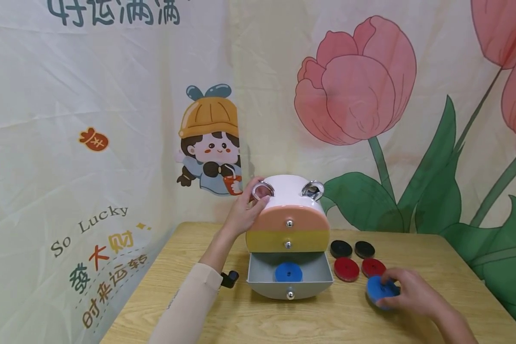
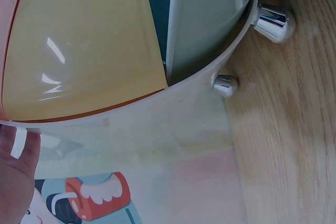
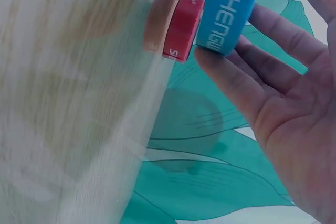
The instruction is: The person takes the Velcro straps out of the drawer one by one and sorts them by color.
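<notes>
A small round-topped drawer box [image 1: 293, 193] with a white body and two silver ring ears stands on the table. My left hand [image 1: 242, 212] holds its upper left side, thumb by the left ear [image 1: 263, 190]; the far fingers are hidden. The grey bottom drawer [image 1: 262, 289] is pulled out, with a blue roll of electrical tape [image 1: 288, 273] lying inside. At the right, my right hand [image 1: 413, 292] pinches another blue roll of electrical tape [image 3: 228, 14], tilted on its edge, between thumb and fingers. Red rolls [image 1: 346, 269] lie just beyond it.
Two black rolls [image 1: 341, 249] lie behind the red ones, right of the box. A small black object [image 1: 230, 279] shows beside my left sleeve. The orange drawer [image 1: 271, 217] and yellow drawer [image 1: 266, 240] are closed. A printed cloth [image 1: 275, 119] hangs behind the wooden table [image 1: 176, 286].
</notes>
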Motion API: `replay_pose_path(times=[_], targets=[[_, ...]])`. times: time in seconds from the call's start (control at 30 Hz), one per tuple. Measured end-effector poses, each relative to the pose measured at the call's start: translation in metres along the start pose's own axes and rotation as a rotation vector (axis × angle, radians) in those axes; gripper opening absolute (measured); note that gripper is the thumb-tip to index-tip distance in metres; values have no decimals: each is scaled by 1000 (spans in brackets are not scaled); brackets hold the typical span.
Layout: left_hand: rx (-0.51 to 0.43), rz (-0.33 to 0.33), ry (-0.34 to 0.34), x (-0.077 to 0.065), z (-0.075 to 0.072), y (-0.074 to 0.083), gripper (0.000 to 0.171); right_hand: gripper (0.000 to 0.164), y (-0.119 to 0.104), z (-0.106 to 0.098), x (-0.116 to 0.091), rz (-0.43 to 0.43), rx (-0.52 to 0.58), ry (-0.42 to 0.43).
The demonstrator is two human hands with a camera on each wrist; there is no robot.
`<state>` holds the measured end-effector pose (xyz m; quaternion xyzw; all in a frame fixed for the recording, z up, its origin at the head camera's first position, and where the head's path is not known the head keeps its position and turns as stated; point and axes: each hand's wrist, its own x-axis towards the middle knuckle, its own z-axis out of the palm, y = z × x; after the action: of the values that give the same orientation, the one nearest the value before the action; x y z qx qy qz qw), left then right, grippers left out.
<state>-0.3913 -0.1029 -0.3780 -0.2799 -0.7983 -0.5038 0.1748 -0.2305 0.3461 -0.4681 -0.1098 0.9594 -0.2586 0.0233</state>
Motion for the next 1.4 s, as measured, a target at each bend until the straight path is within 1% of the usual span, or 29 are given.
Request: replay_pose_path(times=[0.13, 0.17, 0.47, 0.73, 1.03, 1.17, 1.3, 1.4], targets=[[7, -1, -3, -1, 1, 0, 60, 53, 3, 0, -2, 31, 12, -39], [10, -2, -3, -1, 1, 0, 60, 54, 4, 0, -2, 46, 19, -43], [2, -10, -4, -2, 1, -1, 59, 57, 11, 3, 0, 94, 19, -61], [-4, 7, 6, -1, 0, -1, 55, 56, 14, 4, 3, 103, -10, -54], [0, 9, 3, 0, 0, -1, 60, 60, 18, 9, 7, 111, -20, -50], [0, 5, 2, 0, 0, -1, 59, 61, 19, 11, 9, 120, -25, -46], [4, 2, 3, 0, 0, 0, 56, 60, 20, 11, 9, 118, -33, -36], [3, -2, 5, -1, 0, 0, 55, 55, 21, 12, 8, 114, -31, -34]])
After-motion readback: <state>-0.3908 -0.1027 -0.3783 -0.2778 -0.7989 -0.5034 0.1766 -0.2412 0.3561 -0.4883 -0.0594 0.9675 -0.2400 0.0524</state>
